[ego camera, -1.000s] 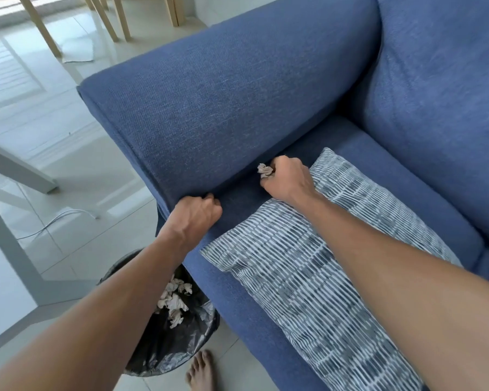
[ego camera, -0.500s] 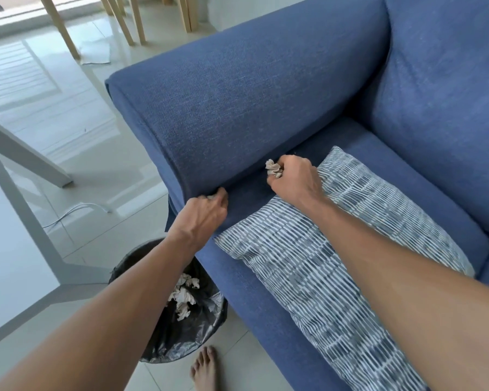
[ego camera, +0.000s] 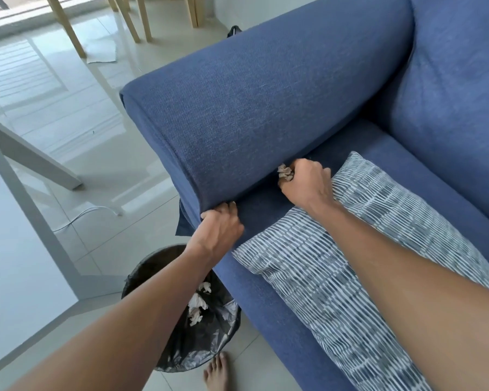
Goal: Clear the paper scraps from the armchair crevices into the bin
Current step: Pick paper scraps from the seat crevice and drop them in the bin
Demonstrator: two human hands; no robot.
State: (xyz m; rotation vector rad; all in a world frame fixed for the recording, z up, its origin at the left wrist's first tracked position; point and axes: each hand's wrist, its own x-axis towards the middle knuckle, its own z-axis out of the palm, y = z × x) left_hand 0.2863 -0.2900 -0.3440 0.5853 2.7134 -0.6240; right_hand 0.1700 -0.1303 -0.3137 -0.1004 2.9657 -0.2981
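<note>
A blue fabric armchair [ego camera: 266,103] fills the right of the view. My right hand [ego camera: 308,184] is closed around a crumpled paper scrap [ego camera: 285,172] at the crevice between armrest and seat cushion. My left hand [ego camera: 219,225] grips the front lower edge of the armrest where the crevice ends; its fingertips curl into the gap. Whether it holds paper is hidden. On the floor below the left arm stands a bin [ego camera: 229,320] lined with a black bag, with several crumpled scraps [ego camera: 196,304] inside.
A striped grey-and-white pillow [ego camera: 364,249] lies on the seat under my right forearm. A bare foot [ego camera: 216,372] stands beside the bin. White table legs [ego camera: 31,162] and a white cable [ego camera: 82,214] are on the tiled floor to the left; wooden chair legs [ego camera: 68,24] stand further back.
The view has shifted, so the armchair sits further right in frame. My right hand has kept the scrap at the crevice; my left hand stays on the armrest's front edge.
</note>
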